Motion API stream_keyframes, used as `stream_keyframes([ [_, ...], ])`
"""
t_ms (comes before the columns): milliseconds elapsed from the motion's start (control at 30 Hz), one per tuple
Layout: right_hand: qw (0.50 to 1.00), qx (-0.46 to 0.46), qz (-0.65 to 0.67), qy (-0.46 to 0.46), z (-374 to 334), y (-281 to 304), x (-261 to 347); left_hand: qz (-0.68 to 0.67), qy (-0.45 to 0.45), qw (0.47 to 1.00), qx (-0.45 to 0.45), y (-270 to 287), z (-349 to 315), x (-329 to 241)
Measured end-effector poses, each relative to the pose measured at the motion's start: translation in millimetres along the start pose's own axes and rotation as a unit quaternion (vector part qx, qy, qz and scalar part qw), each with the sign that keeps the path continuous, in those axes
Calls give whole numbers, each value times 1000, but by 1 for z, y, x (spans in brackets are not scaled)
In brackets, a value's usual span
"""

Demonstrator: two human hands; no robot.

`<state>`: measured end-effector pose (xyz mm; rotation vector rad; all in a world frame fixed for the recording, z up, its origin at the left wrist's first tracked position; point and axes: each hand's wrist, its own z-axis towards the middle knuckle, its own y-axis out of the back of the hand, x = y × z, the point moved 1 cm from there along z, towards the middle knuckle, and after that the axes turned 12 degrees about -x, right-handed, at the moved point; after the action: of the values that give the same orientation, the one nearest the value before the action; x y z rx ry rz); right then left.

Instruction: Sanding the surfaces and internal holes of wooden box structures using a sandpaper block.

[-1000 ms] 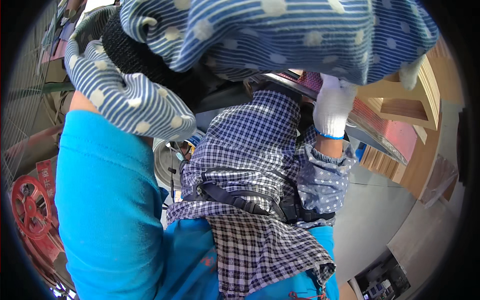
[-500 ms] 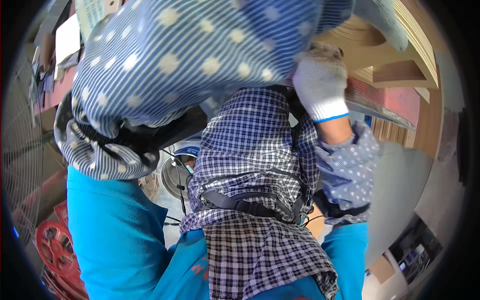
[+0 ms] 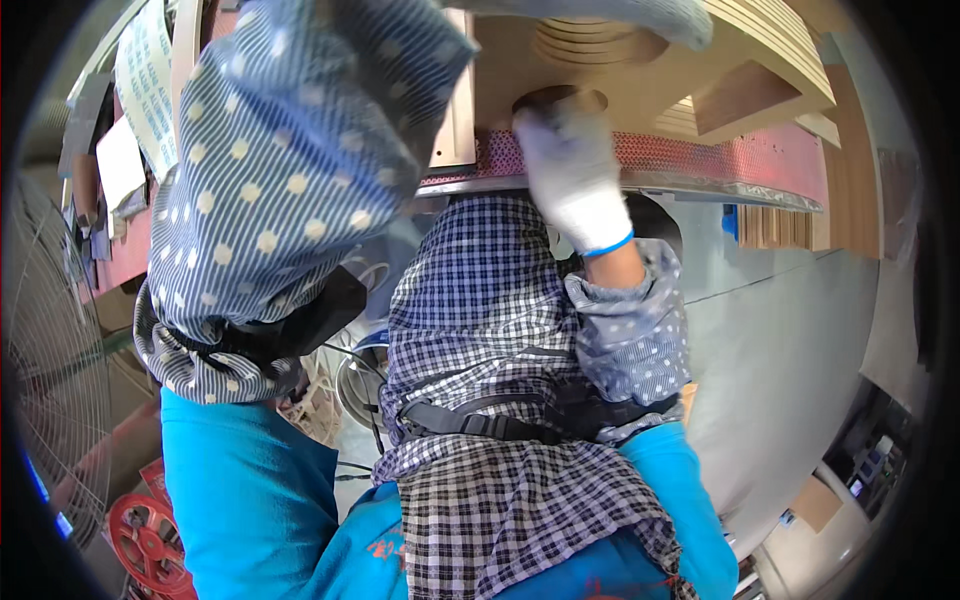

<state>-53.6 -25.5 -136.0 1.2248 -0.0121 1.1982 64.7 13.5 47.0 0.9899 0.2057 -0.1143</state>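
Bench (image 3: pixel 768 165) (now more vis.), hands (image 3: pixel 575 175) at ply (image 3: pixel 650 88)

A red wheel (image 3: pixel 150 543) (spoked) stands near a wire grille (image 3: pixel 55 340).

Right glove (image 3: pixel 575 175), one o'clock: white, cuff edged bright blue. Left glove (image 3: pixel 670 20), also one o'clock: grey. Wooden piece (image 3: pixel 660 95), one o'clock: pale tan. Left sleeve cover (image 3: pixel 260 205), ten o'clock: blue, white-striped, pale-dotted. Right sleeve cover (image 3: pixel 625 325), three o'clock: grey-blue, white dots. Apron (image 3: pixel 475 310), centre: dark-and-white checks. Shirt (image 3: pixel 240 470), eight o'clock: bright blue. Handwheel (image 3: pixel 150 540), eight o'clock: red.
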Motion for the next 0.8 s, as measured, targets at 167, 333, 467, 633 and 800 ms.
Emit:
stream_keyframes([
  [167, 916, 27, -330, 225, -4, 8, 13, 25, 7, 1000, 6, 0, 1, -3],
  [333, 969, 139, -197, 47, -11, 6, -1, 19, 7, 1000, 10, -11, 8, -10],
  [467, 961, -237, 136, 29, -11, -14, 4, 44, 27, 999, 9, -8, 10, 1],
  [633, 950, -207, 231, 17, -17, -11, 0, 1, 30, 999, 12, -28, 17, 37],
  [800, 958, 125, 102, -239, -7, 0, 3, -51, 18, 998, 39, -28, 25, 25],
])
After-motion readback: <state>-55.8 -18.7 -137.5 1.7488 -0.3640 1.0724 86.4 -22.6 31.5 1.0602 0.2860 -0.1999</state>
